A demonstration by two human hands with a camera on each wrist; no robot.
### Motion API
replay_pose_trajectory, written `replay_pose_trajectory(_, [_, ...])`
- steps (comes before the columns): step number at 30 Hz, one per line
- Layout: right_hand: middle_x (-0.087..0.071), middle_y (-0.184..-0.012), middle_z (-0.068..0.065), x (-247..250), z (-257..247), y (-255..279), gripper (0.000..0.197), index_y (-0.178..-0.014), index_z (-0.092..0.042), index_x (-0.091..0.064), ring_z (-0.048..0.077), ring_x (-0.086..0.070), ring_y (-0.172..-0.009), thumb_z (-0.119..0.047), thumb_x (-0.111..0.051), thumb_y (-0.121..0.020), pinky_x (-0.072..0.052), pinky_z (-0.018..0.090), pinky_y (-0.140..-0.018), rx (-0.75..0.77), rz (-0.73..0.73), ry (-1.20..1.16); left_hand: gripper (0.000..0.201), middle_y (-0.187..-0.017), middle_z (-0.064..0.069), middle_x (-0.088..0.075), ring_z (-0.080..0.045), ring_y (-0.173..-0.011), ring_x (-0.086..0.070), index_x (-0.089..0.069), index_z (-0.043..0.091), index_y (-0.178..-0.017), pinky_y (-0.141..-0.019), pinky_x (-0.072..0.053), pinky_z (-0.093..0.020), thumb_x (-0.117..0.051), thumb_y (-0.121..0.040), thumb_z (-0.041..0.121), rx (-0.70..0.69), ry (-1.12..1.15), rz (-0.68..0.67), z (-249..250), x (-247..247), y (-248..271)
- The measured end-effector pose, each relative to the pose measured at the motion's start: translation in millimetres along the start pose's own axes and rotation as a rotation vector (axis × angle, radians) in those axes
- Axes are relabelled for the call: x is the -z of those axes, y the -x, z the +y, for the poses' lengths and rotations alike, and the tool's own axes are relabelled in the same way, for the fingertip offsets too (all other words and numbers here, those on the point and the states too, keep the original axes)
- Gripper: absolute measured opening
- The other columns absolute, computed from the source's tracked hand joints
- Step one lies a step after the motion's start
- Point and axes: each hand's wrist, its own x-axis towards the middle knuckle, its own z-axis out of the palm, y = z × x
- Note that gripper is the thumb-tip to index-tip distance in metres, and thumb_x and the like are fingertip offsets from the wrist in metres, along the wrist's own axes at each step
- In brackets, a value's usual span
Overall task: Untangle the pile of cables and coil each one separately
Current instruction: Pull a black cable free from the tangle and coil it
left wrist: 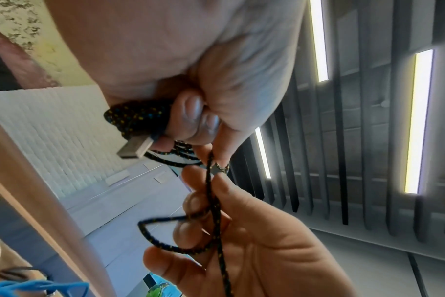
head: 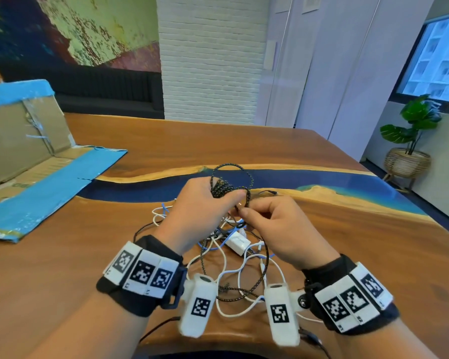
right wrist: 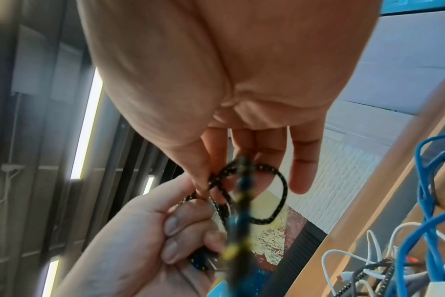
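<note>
hands meet above the middle of the wooden desk with a blue resin streak (head: pixel 322 230), both working the same black braided cable flecked with yellow and blue (head: pixel 230 189). the left hand (head: pixel 197 211) is closed in a fist around a gathered bundle of that cable's loops, one loop standing up above the knuckles; in the left wrist view the cable's silver usb plug (left wrist: pixel 135 149) sticks out from under the curled fingers (left wrist: pixel 191 112). the right hand (head: pixel 280 229) pinches a strand of the same cable between thumb and forefinger just beside the left fist, its other fingers loosely bent, and a small loop of cable hangs around them in the right wrist view. from the pinch the strand runs down toward the tangled pile of white, blue and dark cables (head: pixel 233 257) lying on the desk directly under and between the wrists. a white rectangular charger block (head: pixel 237 240) sits in the pile. a flattened cardboard box with blue tape edges (head: pixel 34 161) lies on the desk's left side, well apart from the pile. a green potted plant in a woven basket (head: pixel 410 141) stands on the floor at far right.
</note>
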Motion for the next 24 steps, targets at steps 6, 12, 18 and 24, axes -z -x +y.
replay_pose_trajectory(6, [-0.072,-0.081,0.006,5,3,7,0.037,-0.111,-0.021,-0.071,0.023,-0.066,-0.070,0.006,-0.073,-0.087,-0.058,0.035,-0.074,-0.080,0.043,-0.321,0.035,-0.052,0.001,-0.037,-0.020,-0.050,-0.036,-0.057,0.016,-0.069,-0.061,-0.035,-0.038,-0.068,-0.096,0.035,0.097,0.096,0.063,-4,8,-4])
replay_pose_trajectory(12, [-0.072,-0.084,0.008,4,15,1,0.014,-0.081,-0.010,-0.072,0.027,-0.072,-0.079,-0.005,-0.068,-0.095,-0.064,0.049,-0.075,-0.131,0.287,-0.299,0.039,-0.053,0.005,-0.026,-0.019,-0.050,-0.029,-0.044,0.014,-0.071,-0.059,-0.035,-0.031,-0.059,-0.102,0.033,0.108,0.054,0.045,-1,14,-6])
replay_pose_trajectory(18, [-0.046,-0.051,-0.001,22,7,-6,0.017,-0.088,-0.009,-0.056,0.016,-0.058,-0.054,-0.011,-0.049,-0.104,-0.052,0.043,-0.080,-0.176,0.312,-0.713,0.056,-0.065,-0.010,-0.027,-0.026,-0.060,-0.026,-0.039,0.010,-0.066,-0.061,-0.026,-0.039,-0.057,-0.100,0.050,0.052,-0.124,-0.056,-1,20,-3])
replay_pose_trajectory(24, [-0.031,-0.066,0.012,36,18,-4,0.052,-0.062,-0.015,-0.048,0.022,-0.053,-0.061,-0.049,-0.085,-0.071,-0.048,0.048,-0.080,-0.150,0.056,-0.622,0.046,-0.066,-0.007,-0.039,-0.024,-0.062,-0.037,-0.048,0.016,-0.066,-0.068,-0.033,-0.038,-0.059,-0.098,0.048,0.011,-0.007,0.068,10,45,-10])
